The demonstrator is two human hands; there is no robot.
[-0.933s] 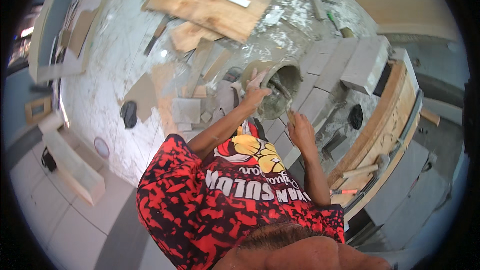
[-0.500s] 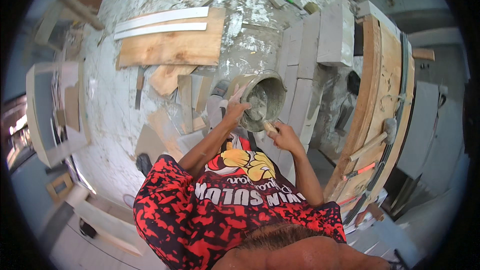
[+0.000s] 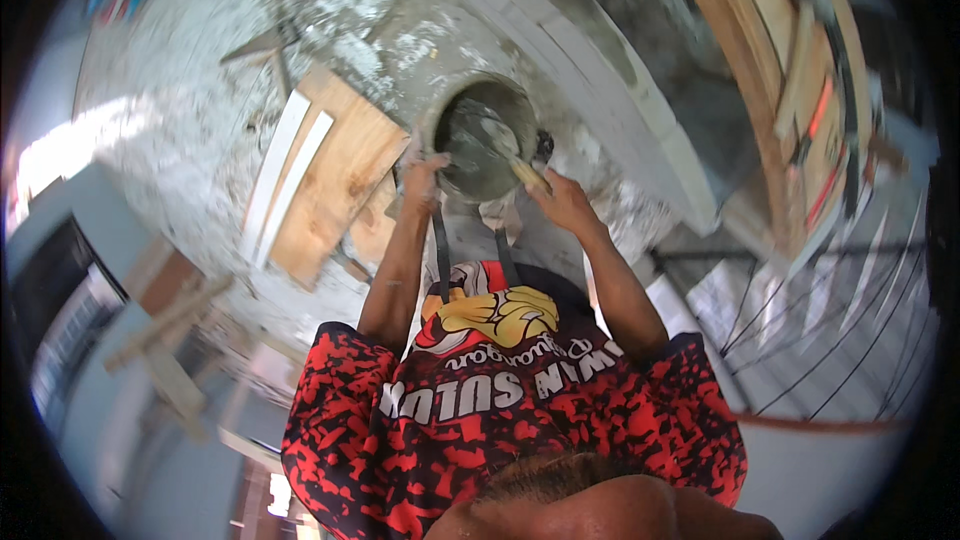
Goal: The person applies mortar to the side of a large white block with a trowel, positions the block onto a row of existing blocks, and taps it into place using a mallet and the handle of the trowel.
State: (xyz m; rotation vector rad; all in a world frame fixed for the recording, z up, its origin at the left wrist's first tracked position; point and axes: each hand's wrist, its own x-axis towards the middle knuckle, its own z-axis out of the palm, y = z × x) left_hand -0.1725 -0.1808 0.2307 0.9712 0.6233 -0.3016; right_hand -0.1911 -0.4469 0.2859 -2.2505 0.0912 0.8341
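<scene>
In front of me is a round grey-smeared bucket (image 3: 430,126), its opening turned toward me, with wet grey mix inside. The fingers of my left hand (image 3: 424,178) are closed over its near-left rim. My right hand (image 3: 566,202) grips the wooden handle of a trowel (image 3: 526,175) at the near-right side of the opening. The trowel's head reaches into the bucket, and its outline is hard to tell from the grey mix.
A plywood board (image 3: 345,155) with two white strips (image 3: 292,185) lies at left. Beyond the bucket to the right runs a row of grey blocks (image 3: 590,75). A hammer (image 3: 800,50) rests on wooden planks at far right. Thin dark bars (image 3: 790,350) stand nearer me.
My view has turned to the right, so the board and blocks appear rotated. The bucket sits farther from my body. Both hands keep their holds on bucket and trowel.
</scene>
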